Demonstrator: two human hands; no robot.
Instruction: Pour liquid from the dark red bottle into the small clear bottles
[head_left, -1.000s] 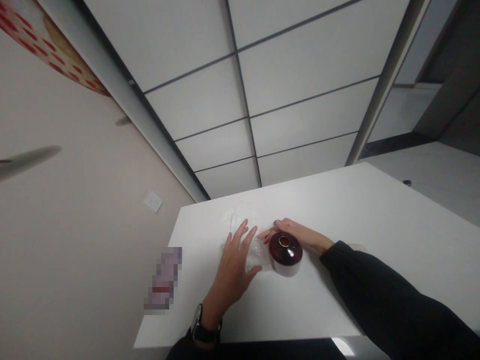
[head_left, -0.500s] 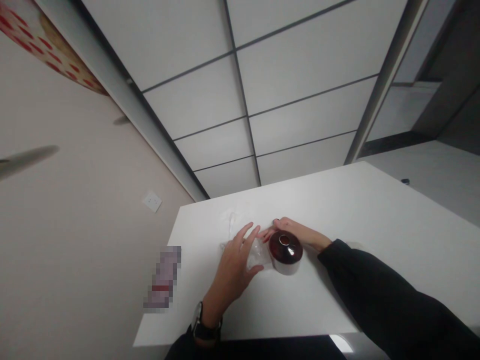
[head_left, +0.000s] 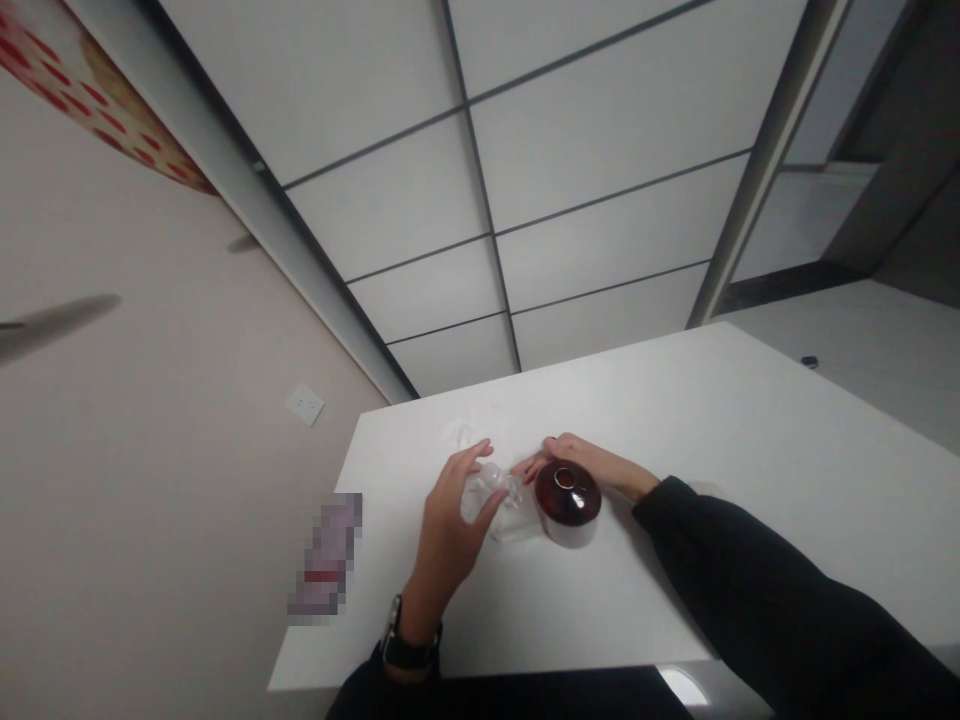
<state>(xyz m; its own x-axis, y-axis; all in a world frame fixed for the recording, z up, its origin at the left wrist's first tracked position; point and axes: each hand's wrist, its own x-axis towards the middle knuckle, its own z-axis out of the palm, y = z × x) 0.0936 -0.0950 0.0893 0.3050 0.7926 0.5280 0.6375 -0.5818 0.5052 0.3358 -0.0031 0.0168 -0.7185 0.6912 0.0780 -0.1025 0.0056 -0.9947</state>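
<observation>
Dark red glossy lidded bowl (head_left: 568,503) sat on white counter (head_left: 750,440), my right hand (head_left: 577,462) cupped behind it, fingers loosely curled against its side. Left hand (head_left: 448,530), just left of bowl, pinched clear crinkly plastic wrap (head_left: 499,497). Judged best: steady bowl, peel wrap slowly.
</observation>
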